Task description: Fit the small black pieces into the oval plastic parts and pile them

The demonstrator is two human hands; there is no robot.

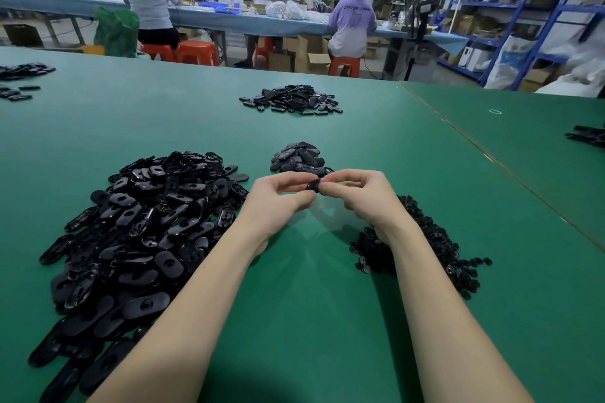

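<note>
Two hands meet above the green table [311,288], and between them we see one oval part [312,186], held clear of the surface. The left hand [278,198] has its fingers curled and pinches the part from the left; the right hand [360,193] is curled as well, its fingertips [327,185] pressed to the part's right edge. Whether a small piece already sits in the part we cannot tell: the fingers cover most of it.

To the left of the left forearm lies a large heap of oval parts [140,232], many with their hollow side up. Under and beside the right wrist lies a heap of small black pieces [438,245]. Just beyond the hands sits a small pile [299,157] of oval parts, and further back a flatter pile [291,100]. More dark parts [19,80] lie at the table's far left edge, and some [589,137] at the right edge.

Behind the table, people [352,15] sit on red stools [196,52] at a long bench.
</note>
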